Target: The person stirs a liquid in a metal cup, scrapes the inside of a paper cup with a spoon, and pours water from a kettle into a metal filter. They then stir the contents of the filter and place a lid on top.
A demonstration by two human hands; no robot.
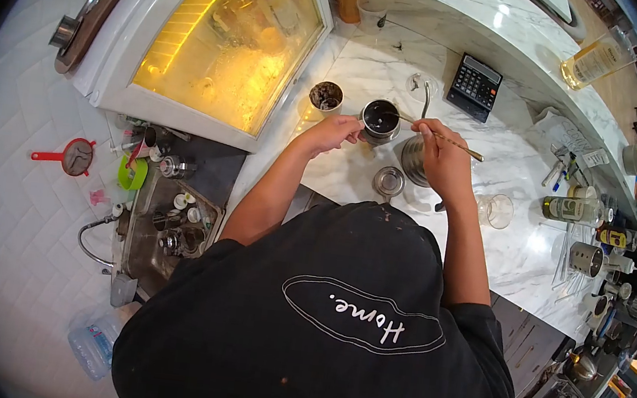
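Note:
My left hand (332,135) pinches the near left side of a small metal cup (378,133) with dark contents. In my right hand (446,166) is a long thin spoon (462,146) with a twisted handle, its far end inside the cup. Partly hidden under that hand stands a metal gooseneck kettle (412,162), its spout curving up beyond my fingers. A round metal lid (389,181) lies on the counter just in front of me. Left of the metal cup is a white cup (324,107) holding dark, clumpy pieces.
A black calculator (474,87) rests on the marble counter (512,154). A clear glass (498,211) stands to the right, with bottles and a perforated metal holder (586,259) farther along. At left are a lit glass-front cabinet (234,40) and a sink (141,253) with dishes.

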